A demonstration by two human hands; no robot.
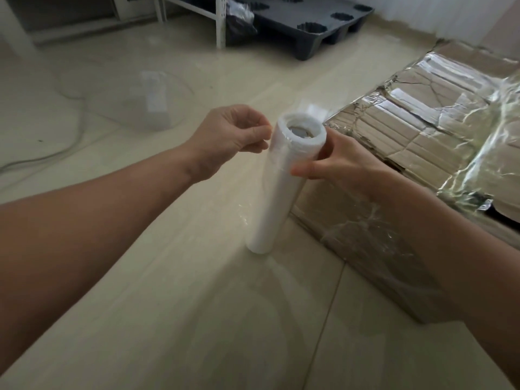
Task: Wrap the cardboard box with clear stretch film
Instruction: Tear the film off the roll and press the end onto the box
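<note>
Both my hands are on the white stretch film roll standing upright on the floor; right hand clasps it near the top; left hand pinches its film edge; cardboard box just right, already film-shiny; no readable writing.

A single wide-angle view is taken from the person's head, angled forward and down over both forearms toward the floor. The left hand and right hand are seen close, near the centre; a dark pallet is caught far off along the top edge
</note>
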